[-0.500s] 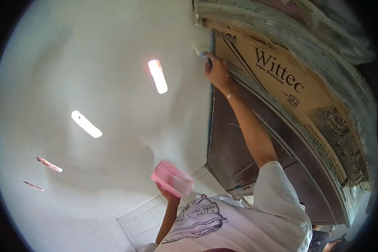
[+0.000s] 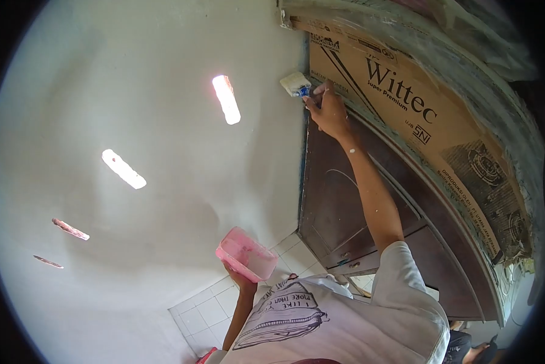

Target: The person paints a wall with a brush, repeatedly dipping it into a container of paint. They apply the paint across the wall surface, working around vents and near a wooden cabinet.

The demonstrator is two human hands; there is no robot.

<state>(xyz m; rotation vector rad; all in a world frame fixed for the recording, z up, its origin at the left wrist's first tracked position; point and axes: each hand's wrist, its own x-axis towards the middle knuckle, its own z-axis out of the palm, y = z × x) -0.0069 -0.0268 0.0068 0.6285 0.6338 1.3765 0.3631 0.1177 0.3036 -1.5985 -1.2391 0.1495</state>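
Paintbrush in the right hand, its pale bristles angled toward the upper left and its blue-marked base just ahead of the fingertips. The thumb and fingers are closed around the handle, most of which they hide. The brush is at the right edge of the pale wall, just beside the left edge of a brown cardboard sheet printed "Wittec Super Premium"; whether the bristles touch the wall, I cannot tell. A white spot marks the right forearm.

Lower down, the left hand grasps a pink plastic tub from beneath, near its lower edge; some of those fingers are hidden. The tub is tilted, its open side showing whitish residue on the inside.

A dark brown wooden cabinet stands along the wall's right edge, below the cardboard. Crumpled clear plastic sheeting runs along the cardboard's upper edge. Pale floor tiles show beyond the printed white T-shirt. Bright light patches fall on the wall.
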